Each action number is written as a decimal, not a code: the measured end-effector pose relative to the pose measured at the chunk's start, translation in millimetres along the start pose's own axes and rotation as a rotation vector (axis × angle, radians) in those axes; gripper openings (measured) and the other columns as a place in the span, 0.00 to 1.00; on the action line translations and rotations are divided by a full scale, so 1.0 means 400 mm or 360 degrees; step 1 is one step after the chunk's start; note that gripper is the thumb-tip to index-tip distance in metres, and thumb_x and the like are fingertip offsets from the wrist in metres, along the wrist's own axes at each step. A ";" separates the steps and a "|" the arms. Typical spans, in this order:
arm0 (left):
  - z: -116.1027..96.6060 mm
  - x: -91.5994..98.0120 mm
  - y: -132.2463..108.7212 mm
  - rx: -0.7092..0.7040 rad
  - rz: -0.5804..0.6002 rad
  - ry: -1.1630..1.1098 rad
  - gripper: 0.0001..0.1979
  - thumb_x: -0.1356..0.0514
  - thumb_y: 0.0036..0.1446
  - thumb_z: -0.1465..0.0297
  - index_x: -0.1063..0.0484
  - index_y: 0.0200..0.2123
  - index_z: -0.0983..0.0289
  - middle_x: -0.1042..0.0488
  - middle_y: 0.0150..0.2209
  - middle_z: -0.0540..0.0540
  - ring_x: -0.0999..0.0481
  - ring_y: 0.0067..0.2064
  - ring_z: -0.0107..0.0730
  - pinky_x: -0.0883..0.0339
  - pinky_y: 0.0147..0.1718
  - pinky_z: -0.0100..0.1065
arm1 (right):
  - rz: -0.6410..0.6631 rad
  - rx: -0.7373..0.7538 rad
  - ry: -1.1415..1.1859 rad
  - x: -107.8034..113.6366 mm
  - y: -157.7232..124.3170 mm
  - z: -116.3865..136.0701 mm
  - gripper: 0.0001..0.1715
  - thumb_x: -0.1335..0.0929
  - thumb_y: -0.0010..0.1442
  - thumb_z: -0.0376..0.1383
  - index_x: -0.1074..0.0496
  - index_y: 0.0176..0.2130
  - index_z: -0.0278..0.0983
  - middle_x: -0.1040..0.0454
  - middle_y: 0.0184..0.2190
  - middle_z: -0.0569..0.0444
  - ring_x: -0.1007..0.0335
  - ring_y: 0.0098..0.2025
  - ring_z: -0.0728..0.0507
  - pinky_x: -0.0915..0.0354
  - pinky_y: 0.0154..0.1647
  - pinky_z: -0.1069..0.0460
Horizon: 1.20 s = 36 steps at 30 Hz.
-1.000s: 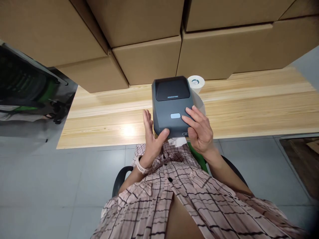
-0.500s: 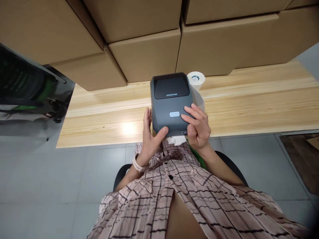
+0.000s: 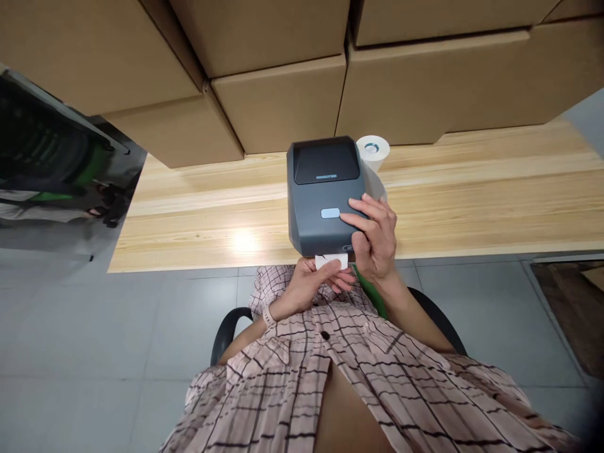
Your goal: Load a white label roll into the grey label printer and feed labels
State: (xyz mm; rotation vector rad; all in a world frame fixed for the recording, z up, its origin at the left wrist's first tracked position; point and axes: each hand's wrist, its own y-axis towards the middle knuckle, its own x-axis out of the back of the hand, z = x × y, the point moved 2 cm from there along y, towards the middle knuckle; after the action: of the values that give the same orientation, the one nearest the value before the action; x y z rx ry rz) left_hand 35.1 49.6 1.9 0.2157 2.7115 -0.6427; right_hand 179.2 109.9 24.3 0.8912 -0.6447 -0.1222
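Observation:
A dark grey label printer stands near the front edge of the wooden table, with a light blue button on its top. From its front slot comes a strip of white label paper. My left hand pinches this strip, thumb on top and fingers beneath. On the printer's right front corner rests my right hand, fingers spread over the top, one fingertip at the button's right end. Behind it, a white paper roll stands upright at the printer's right side, partly hidden by the printer.
Large cardboard boxes are stacked along the back of the wooden table. Part of a chair's black armrest shows beside my body. Dark, blurred equipment stands at the far left, and a brown mat lies on the floor at right.
My left hand has left the printer's left side, moved down to its front, and taken hold of the label paper. My right hand has stayed at the right front corner.

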 end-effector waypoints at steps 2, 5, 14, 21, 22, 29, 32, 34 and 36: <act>0.003 0.002 -0.003 -0.0074 -0.0044 0.0132 0.28 0.30 0.53 0.44 0.16 0.31 0.67 0.14 0.32 0.63 0.14 0.31 0.41 0.22 0.32 0.37 | 0.0062 0.0003 -0.0066 0.009 0.008 0.005 0.24 0.45 0.78 0.47 0.25 0.57 0.50 0.23 0.57 0.52 0.28 0.64 0.35 0.45 0.73 0.31; 0.000 0.012 -0.015 -0.0153 -0.0046 0.0273 0.26 0.32 0.56 0.45 0.16 0.30 0.64 0.13 0.33 0.60 0.14 0.34 0.40 0.19 0.38 0.40 | 0.0183 0.0027 -0.0191 0.021 0.025 0.013 0.29 0.47 0.77 0.55 0.25 0.58 0.54 0.24 0.56 0.53 0.30 0.64 0.35 0.53 0.75 0.30; -0.007 0.118 -0.059 -0.0667 -0.0589 0.0483 0.30 0.39 0.67 0.50 0.29 0.17 0.61 0.29 0.19 0.51 0.29 0.24 0.29 0.30 0.29 0.33 | 0.0404 0.0096 -0.0224 0.020 0.072 0.007 0.19 0.38 0.76 0.53 0.24 0.49 0.49 0.23 0.61 0.57 0.36 0.70 0.35 0.61 0.77 0.30; -0.001 0.097 -0.041 -0.1294 -0.0963 0.0633 0.31 0.37 0.66 0.50 0.37 0.68 0.51 0.36 0.71 0.60 0.33 0.71 0.48 0.32 0.67 0.50 | 0.0403 0.0045 -0.0099 0.013 0.041 -0.008 0.21 0.40 0.77 0.51 0.25 0.57 0.49 0.27 0.66 0.54 0.40 0.74 0.33 0.56 0.77 0.30; 0.000 0.087 -0.034 -0.1256 -0.0869 0.0686 0.39 0.37 0.66 0.49 0.47 0.73 0.48 0.47 0.77 0.59 0.43 0.77 0.51 0.40 0.72 0.53 | 0.0400 0.0046 -0.0071 0.013 0.036 -0.011 0.23 0.40 0.77 0.52 0.27 0.60 0.49 0.28 0.68 0.53 0.40 0.74 0.32 0.54 0.76 0.30; 0.004 0.039 0.000 -0.0872 -0.0539 0.0520 0.62 0.31 0.60 0.48 0.78 0.77 0.43 0.63 0.81 0.58 0.52 0.80 0.55 0.47 0.76 0.55 | 0.0273 0.0071 0.0135 0.046 0.029 -0.024 0.38 0.40 0.75 0.58 0.47 0.76 0.52 0.41 0.76 0.48 0.44 0.76 0.28 0.48 0.74 0.27; -0.004 0.041 0.005 -0.0850 -0.0585 0.0530 0.64 0.29 0.57 0.49 0.75 0.78 0.42 0.61 0.81 0.56 0.54 0.81 0.55 0.49 0.77 0.55 | 0.0286 0.0106 0.0218 0.065 0.060 -0.026 0.41 0.42 0.74 0.61 0.51 0.77 0.54 0.45 0.78 0.51 0.46 0.77 0.28 0.47 0.74 0.25; -0.005 0.049 0.006 -0.0855 -0.0620 0.0579 0.64 0.27 0.56 0.49 0.72 0.78 0.43 0.61 0.82 0.56 0.57 0.81 0.56 0.52 0.77 0.57 | 0.0308 0.0145 0.0262 0.070 0.094 -0.027 0.42 0.44 0.74 0.62 0.53 0.78 0.54 0.46 0.78 0.52 0.48 0.78 0.28 0.47 0.75 0.25; -0.001 0.058 0.007 -0.0859 -0.0642 0.0637 0.63 0.27 0.56 0.50 0.70 0.78 0.43 0.62 0.82 0.56 0.59 0.81 0.55 0.54 0.78 0.58 | 0.0316 0.0195 0.0296 0.067 0.134 -0.031 0.42 0.46 0.74 0.63 0.54 0.78 0.54 0.47 0.79 0.53 0.50 0.79 0.28 0.49 0.75 0.24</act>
State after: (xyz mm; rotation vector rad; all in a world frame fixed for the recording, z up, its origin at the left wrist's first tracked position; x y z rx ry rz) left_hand 14.0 53.8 -7.4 -0.3856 3.2208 0.0750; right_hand 199.3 143.0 72.0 0.9383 -0.5677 0.1786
